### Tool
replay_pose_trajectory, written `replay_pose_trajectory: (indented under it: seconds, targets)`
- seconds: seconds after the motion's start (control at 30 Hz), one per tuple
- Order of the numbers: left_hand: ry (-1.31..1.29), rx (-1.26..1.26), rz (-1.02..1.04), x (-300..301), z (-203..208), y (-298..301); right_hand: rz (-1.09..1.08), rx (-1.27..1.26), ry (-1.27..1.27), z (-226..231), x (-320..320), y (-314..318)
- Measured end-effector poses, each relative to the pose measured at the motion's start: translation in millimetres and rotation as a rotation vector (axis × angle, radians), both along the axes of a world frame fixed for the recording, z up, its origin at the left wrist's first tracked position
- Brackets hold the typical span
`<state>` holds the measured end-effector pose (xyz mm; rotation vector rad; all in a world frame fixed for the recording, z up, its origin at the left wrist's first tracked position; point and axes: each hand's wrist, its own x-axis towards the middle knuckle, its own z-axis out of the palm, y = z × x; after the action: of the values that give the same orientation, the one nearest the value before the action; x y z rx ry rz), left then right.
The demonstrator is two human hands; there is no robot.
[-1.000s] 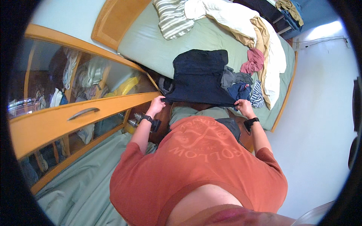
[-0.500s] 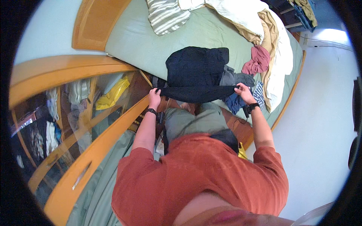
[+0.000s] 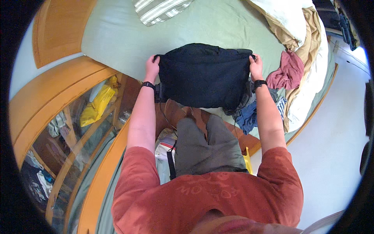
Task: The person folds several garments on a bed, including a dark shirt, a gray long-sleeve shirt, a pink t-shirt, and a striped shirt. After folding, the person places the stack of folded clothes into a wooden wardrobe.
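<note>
Fingers of the left hand (image 3: 152, 68) grasp the upper left corner of a black cloth (image 3: 204, 78), while those of the right hand (image 3: 256, 68) pinch its upper right corner. Spread between the two hands, the cloth fills the upper middle of the frame, its top edge bowed slightly upward and its lower edge loose above the brown floor (image 3: 199, 115). A black band (image 3: 148, 84) circles the left wrist, and a dark watch-like band (image 3: 260, 83) circles the right. Behind the cloth, a pale green sheet (image 3: 218, 29) covers the bed, with a striped pillow (image 3: 161, 11) at the top of the frame, left of centre. Toward the upper right lie a white and tan quilt (image 3: 302, 23) and, touching it, a crumpled pink cloth (image 3: 288, 72). Just beside the right forearm, right of centre, are a blue cloth (image 3: 247, 117) and a blue-and-white striped one. At the left, a yellow bag (image 3: 97, 105) shows through the clear panel of a wooden cabinet (image 3: 54, 84). Grey-green trousers (image 3: 206, 146) and a rust-red shirt (image 3: 206, 202) fill the lower middle.
</note>
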<state>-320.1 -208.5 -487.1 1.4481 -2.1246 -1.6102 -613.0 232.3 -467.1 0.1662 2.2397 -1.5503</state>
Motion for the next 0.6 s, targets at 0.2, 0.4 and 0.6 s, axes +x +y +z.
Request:
replay_pose_trajectory:
  seconds: [0.2,0.4,0.6]
  targets:
    - [0.494,0.337,0.369,2.9,4.1,-6.2,-0.172,-0.192,-0.010,-10.8,-1.6,30.2]
    - [-0.032,0.173,0.111,-10.5,1.9,-4.2,0.009,0.013,-0.003,-35.3,13.0,48.0]
    - [-0.343,0.111,0.008,-8.1,2.8,13.2,0.157,0.228,-0.300,-20.8,44.6,50.9]
